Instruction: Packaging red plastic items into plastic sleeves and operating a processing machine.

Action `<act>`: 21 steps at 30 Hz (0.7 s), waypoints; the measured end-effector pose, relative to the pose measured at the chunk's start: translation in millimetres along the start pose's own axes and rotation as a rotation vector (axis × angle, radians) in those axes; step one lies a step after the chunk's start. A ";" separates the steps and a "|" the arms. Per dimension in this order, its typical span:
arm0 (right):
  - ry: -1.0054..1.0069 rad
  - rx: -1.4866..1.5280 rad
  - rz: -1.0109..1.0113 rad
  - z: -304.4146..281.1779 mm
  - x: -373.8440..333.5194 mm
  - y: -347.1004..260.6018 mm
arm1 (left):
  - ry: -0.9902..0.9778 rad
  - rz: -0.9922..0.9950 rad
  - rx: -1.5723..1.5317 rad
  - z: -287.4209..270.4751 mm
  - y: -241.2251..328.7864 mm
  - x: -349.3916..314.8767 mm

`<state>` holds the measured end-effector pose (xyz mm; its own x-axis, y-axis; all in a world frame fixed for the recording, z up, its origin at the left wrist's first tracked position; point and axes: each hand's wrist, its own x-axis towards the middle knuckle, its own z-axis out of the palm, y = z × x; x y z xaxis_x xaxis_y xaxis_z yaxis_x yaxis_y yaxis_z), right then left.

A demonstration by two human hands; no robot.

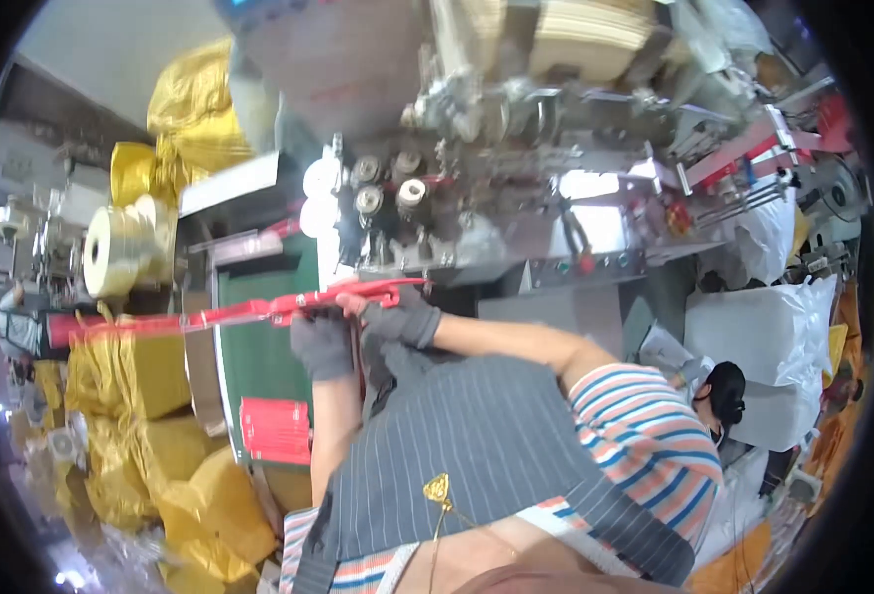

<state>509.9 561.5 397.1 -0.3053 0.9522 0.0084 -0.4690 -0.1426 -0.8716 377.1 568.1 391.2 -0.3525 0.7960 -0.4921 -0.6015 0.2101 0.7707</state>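
Observation:
A long, thin red strip [209, 318] with small white marks stretches from the far left to just in front of my chest; it looks like flat packaging, partly blurred. Under its right part, my left hand [322, 343] in a grey fingerless glove is closed on it. My right hand [399, 321], gloved alike, grips the strip near its right end, with bare fingertips on the red surface. Both hands are close together over the edge of a green work surface [264, 371]. A stack of flat red packets [276, 431] lies on its near part.
Beyond my hands stands a metal machine with rollers [368, 201]. Yellow sacks [150, 371] crowd the left, by a large spool of clear film [110, 250]. White sacks [754, 337] stand right, near another person [722, 391]. A grey panel [556, 322] lies beyond my right forearm.

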 end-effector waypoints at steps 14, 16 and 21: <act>-0.094 -0.302 -0.034 -17.4 -6.3 -141.6 | -0.422 0.536 0.745 4.6 16.8 -104.2; -0.064 -0.499 -0.071 -14.4 -13.2 -169.3 | -0.391 0.512 0.734 4.0 23.3 -119.0; 0.056 -0.548 -0.255 -15.9 -11.4 -173.0 | -0.353 0.463 0.791 2.1 39.4 -117.6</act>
<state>607.7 579.6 540.0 -0.1882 0.9531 0.2369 -0.0215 0.2372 -0.9712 396.4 484.0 480.3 -0.1209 0.9924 -0.0227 0.2411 0.0515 0.9691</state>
